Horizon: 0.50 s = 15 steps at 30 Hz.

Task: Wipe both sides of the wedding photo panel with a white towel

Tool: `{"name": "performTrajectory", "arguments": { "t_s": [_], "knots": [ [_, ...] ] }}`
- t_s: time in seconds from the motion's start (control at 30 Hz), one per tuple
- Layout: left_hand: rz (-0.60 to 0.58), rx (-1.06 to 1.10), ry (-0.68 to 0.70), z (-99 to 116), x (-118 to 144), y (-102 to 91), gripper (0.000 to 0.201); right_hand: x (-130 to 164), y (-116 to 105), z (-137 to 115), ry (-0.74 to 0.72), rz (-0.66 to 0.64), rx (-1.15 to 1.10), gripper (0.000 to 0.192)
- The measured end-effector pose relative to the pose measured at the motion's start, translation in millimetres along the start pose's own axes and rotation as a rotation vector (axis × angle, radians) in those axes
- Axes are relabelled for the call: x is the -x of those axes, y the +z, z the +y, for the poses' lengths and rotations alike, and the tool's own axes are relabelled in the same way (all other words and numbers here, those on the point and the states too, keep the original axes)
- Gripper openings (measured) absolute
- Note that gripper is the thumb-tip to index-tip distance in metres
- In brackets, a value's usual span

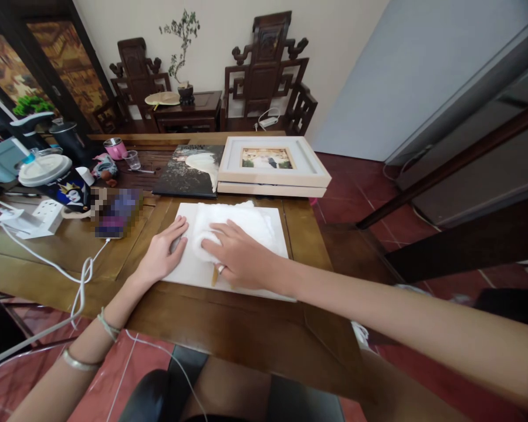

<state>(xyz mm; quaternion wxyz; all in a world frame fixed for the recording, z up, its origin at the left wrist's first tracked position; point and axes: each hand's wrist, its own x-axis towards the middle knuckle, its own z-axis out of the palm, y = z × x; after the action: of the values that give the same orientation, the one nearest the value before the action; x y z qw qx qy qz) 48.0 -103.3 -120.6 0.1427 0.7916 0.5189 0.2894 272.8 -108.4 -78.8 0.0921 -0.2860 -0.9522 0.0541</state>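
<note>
You have two hands on the table: your left hand [165, 253] and your right hand [240, 258], both flat on one white board [264, 234]. Behind it you can count two stacked picture frames [273, 164] and one dark photo print [189, 170]. To your left there is one pink cup [114, 148], one clear plastic cup [132, 159], one white power strip [44, 218] and one blurred phone [117, 212]. At the wall you see two carved wooden chairs [268, 76] and one potted plant [182, 53]. Your left wrist carries two bracelets [92, 346].
</note>
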Motion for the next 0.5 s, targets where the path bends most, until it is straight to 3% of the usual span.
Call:
{"name": "performTrajectory", "arguments": {
  "t_s": [0.1,0.3,0.5],
  "knots": [
    [-0.007,-0.01,0.017,-1.0,-0.4,-0.5,0.046,-5.1,0.7,-0.3,0.019,-0.006,0.009,0.04],
    [-0.061,-0.112,0.048,-2.0,-10.6,-7.6,0.034,8.0,2.1,-20.2,-0.09,-0.051,-0.006,0.048],
    [-0.018,-0.198,0.077,0.7,-22.7,-9.2,0.027,9.6,-0.9,-18.4,-0.106,-0.07,-0.008,0.048]
  ]
}}
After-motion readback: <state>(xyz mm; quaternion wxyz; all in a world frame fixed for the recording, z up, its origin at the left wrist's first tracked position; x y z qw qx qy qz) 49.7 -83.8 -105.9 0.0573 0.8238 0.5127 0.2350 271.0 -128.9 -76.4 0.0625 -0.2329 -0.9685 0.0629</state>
